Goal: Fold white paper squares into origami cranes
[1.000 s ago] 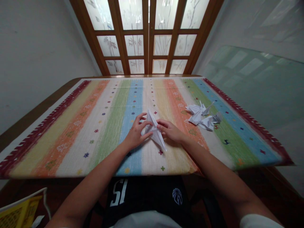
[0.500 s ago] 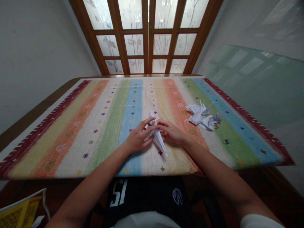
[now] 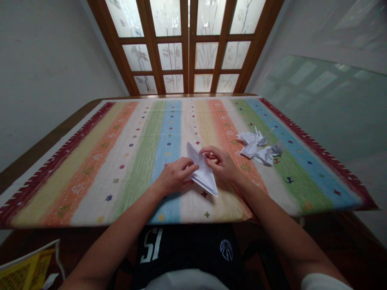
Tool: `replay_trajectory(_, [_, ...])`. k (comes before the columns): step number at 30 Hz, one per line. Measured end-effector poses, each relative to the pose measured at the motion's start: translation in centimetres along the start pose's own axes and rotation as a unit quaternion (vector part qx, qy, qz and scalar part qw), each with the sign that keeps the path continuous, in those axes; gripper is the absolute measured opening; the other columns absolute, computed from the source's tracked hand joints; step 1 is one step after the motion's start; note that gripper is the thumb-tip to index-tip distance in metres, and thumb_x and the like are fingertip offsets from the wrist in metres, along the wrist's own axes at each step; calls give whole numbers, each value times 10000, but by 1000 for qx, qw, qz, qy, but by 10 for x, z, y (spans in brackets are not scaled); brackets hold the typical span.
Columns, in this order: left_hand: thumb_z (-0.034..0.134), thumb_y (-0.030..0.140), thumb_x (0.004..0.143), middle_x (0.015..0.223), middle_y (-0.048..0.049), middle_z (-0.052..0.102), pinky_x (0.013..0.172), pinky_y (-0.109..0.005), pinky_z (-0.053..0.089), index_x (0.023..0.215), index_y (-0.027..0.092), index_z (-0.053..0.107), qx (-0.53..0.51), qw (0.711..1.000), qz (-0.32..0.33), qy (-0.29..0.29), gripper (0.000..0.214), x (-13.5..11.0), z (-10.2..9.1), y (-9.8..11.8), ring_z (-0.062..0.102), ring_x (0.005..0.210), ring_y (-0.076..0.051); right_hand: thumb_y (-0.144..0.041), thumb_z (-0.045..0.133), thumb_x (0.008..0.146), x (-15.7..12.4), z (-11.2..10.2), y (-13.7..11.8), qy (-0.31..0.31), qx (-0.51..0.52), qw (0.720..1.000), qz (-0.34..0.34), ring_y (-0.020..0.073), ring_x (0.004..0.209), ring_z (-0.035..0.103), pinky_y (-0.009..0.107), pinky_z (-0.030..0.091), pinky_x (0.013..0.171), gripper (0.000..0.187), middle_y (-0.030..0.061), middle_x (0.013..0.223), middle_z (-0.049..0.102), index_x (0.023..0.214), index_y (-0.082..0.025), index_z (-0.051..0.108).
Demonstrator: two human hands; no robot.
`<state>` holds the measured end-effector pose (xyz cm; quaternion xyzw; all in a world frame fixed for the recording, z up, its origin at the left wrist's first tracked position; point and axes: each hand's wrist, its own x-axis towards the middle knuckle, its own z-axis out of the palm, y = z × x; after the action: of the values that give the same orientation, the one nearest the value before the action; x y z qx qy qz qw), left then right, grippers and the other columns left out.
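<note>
A folded sheet of white paper [image 3: 206, 178], long and pointed at both ends, is held just over the striped tablecloth near the front of the table. My left hand [image 3: 178, 172] grips its left edge, fingers bent around it. On the upper right edge, my right hand [image 3: 220, 162] pinches the paper between thumb and fingers. The broad face of the paper is turned up toward me, and layered edges show at its lower tip. Some fingertips are hidden behind the paper.
Several folded white paper cranes [image 3: 259, 148] lie in a cluster to the right of my hands. The striped tablecloth [image 3: 145, 161] covers the table. A glass board [image 3: 326, 104] leans at the right wall, and a yellow basket [image 3: 27, 270] sits low at the left.
The folded paper has turned from a narrow, edge-on view to showing its broad face. My right hand has shifted slightly up and right, and my left fingers have drawn back left.
</note>
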<state>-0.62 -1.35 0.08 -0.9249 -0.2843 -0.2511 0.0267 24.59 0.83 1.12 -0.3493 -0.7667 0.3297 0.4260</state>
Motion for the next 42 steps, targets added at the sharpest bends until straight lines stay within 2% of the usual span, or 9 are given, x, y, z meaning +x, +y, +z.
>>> replay_trajectory(4, [733,247,899,1115,-79,686,732,-297,554,1132,220,685,-3,1000,-6,-16,239,-1,-1,-2,671,900,-207,-141,528,931,0,-11,6,-48,-84,989,-109,187,830,620,305,507,724,294,54,928,627,954,-226,809])
replay_trajectory(9, [708,257,910,1121,-87,672,793,-311,576,1006,200,695,-91,995,-31,35,112,-1,-1,-4,681,902,-197,-78,465,909,0,-24,15,-75,-94,984,-131,207,852,632,343,529,797,375,65,941,637,960,-214,811])
replay_trajectory(13, [707,267,926,1126,-91,683,877,-343,594,948,199,686,-169,977,-69,110,74,2,-2,-6,691,969,-209,-85,554,873,0,-29,14,-70,-100,987,-102,228,940,663,368,539,863,330,74,1012,664,1030,-223,809])
replay_trajectory(16, [716,300,939,1103,-88,695,901,-364,606,929,194,674,-195,961,-117,160,115,5,-3,-7,695,993,-218,-261,744,892,0,-26,10,-55,-45,996,-58,239,1002,669,384,553,903,156,76,1062,675,1037,-235,792])
replay_trajectory(22, [807,388,887,1117,-44,671,673,-251,638,1101,220,624,-319,891,-256,199,328,6,9,-8,693,832,-150,-537,903,789,3,-7,13,34,125,987,100,188,804,606,303,522,704,406,9,857,593,799,-221,648])
replay_trajectory(27, [815,319,854,1300,-50,633,664,-214,645,1237,261,523,-408,837,-295,213,485,8,17,-7,727,785,-100,-446,940,702,4,8,19,73,183,970,143,140,739,598,247,479,621,531,-11,1026,618,1041,-277,568])
replay_trajectory(32, [670,278,977,1354,-118,656,819,-286,670,1033,200,683,-336,879,-277,193,97,9,9,-11,732,1076,-188,-358,774,851,1,7,18,-32,126,986,103,211,990,691,318,566,799,487,75,1235,702,1313,-270,649])
replay_trajectory(38, [663,200,967,1356,-157,665,715,-282,654,1222,165,724,-281,900,-307,129,264,3,16,-21,705,826,-123,-373,668,973,-4,6,22,-116,55,985,119,209,903,701,350,597,772,501,131,1236,766,1442,-198,694])
replay_trajectory(42, [756,197,902,1505,-179,555,892,-409,663,1306,187,691,-204,929,-288,113,409,-2,23,-23,709,1077,-212,-396,708,981,-5,11,22,-137,-36,982,124,191,706,620,325,523,665,660,85,934,764,1578,-142,589])
